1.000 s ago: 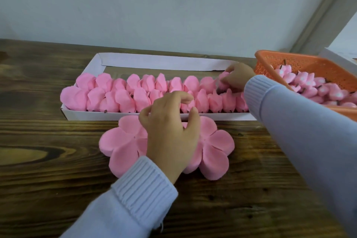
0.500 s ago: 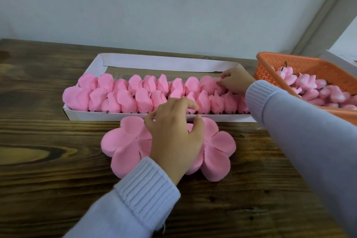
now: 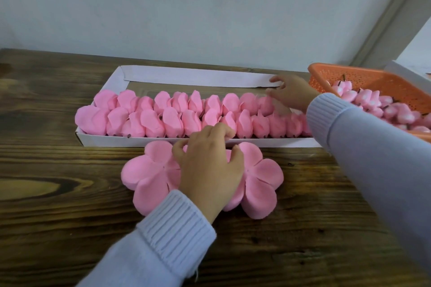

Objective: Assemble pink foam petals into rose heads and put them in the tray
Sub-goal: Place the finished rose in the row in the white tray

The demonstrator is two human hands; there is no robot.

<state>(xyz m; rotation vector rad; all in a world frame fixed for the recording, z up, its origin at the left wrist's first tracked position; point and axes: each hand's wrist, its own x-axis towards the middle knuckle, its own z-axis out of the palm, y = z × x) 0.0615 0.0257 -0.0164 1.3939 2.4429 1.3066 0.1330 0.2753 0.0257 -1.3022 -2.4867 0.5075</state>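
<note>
**Two pink rows in the tray, flat petals under my left hand**

My left hand (image 3: 210, 163) sits just in front of the white tray (image 3: 186, 80), fingers and thumb curled down, pinching the flat foam petals (image 3: 151, 177). These are two pink five-lobed sheets lying side by side on the wooden table (image 3: 70, 216), right against the tray's near wall. Inside the tray, rose heads (image 3: 163, 115) stand packed in two rows, soft matte pink, and the far strip of the floor is bare. My right hand (image 3: 291, 93) is at the tray's right end, slightly blurred. Its fingers are loose and spread, the tips touching the last head of the back row. Right of the tray, an orange mesh basket (image 3: 363, 78) holds pink-and-white buds (image 3: 373, 100) with dark stems.
</note>
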